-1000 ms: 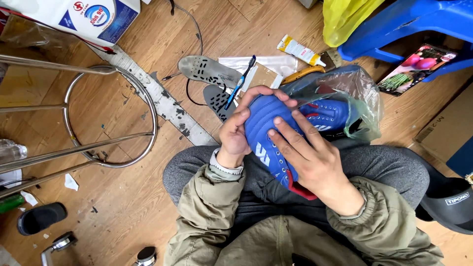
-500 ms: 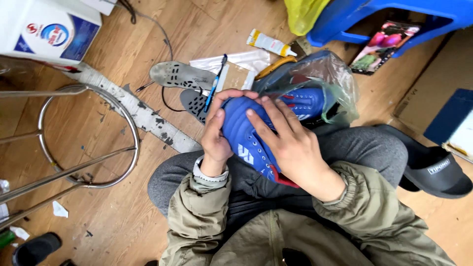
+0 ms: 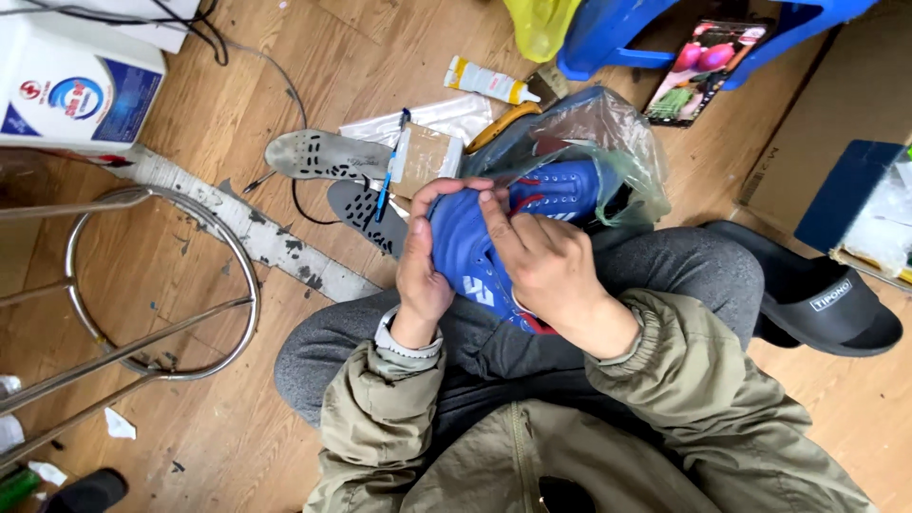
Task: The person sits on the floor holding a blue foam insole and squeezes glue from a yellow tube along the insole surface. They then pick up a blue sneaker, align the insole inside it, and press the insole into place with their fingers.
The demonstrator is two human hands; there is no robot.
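I sit on a wooden floor with a blue sports shoe (image 3: 461,256) over my lap. My left hand (image 3: 423,256) wraps around the shoe's left side, fingers curled over its top edge. My right hand (image 3: 537,261) lies flat across the shoe from the right, fingertips pressing near the top edge beside the left fingers. A second blue shoe (image 3: 560,190) lies just beyond, partly inside a clear plastic bag (image 3: 608,142). Two grey perforated insoles (image 3: 323,157) (image 3: 366,214) rest on the floor to the left of the shoe.
A glue tube (image 3: 484,81), a blue pen (image 3: 389,166) and a small cardboard piece (image 3: 423,157) lie ahead. A metal stool frame (image 3: 142,285) stands left, a black slide sandal (image 3: 817,294) right. A white box (image 3: 76,85) and blue plastic stool (image 3: 665,38) sit farther off.
My view has shifted to the right and a little closer. Both hands stay on the blue shoe, with the fingers pressing nearer its top edge.
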